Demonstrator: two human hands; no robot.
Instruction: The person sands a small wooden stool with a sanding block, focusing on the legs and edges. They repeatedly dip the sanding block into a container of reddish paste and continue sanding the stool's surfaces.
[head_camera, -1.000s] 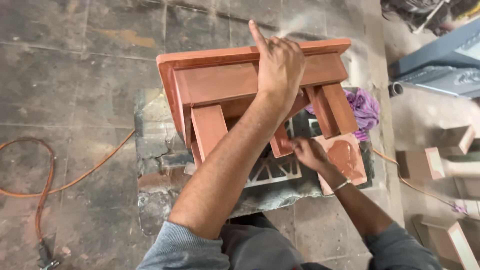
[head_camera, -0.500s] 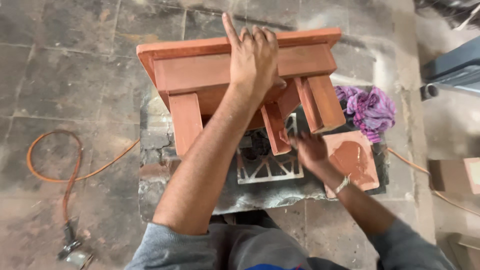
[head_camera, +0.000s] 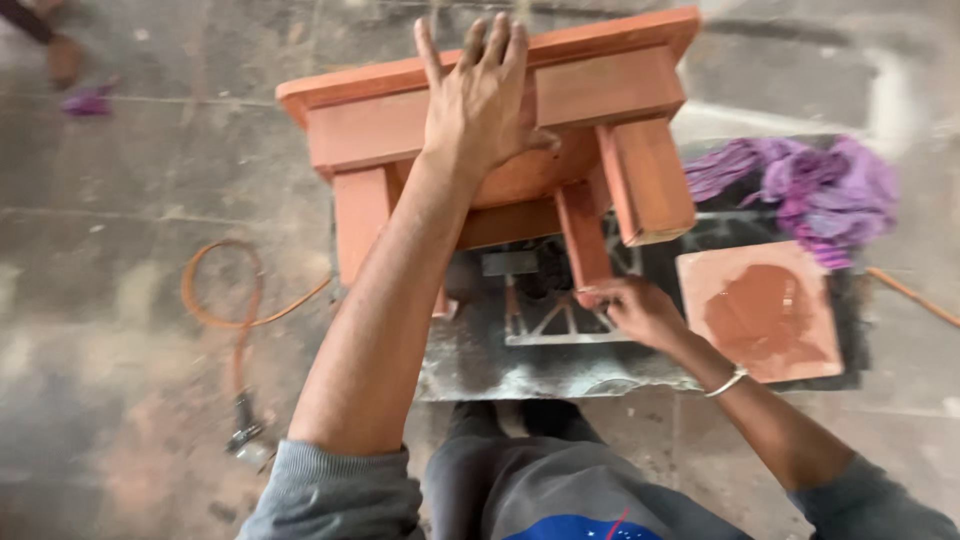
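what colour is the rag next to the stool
Purple. The rag lies right of the stool, clearest in the head view.

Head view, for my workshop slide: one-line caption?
Left hand steadies a tipped reddish wooden stool; right hand works at one leg.

The reddish-brown wooden stool (head_camera: 500, 150) blocks the middle; the purple crumpled cloth (head_camera: 810, 185) and square reddish tile (head_camera: 765, 310) crowd the right; the grey concrete floor (head_camera: 120, 330) at left gives room around the orange cable (head_camera: 230, 300).
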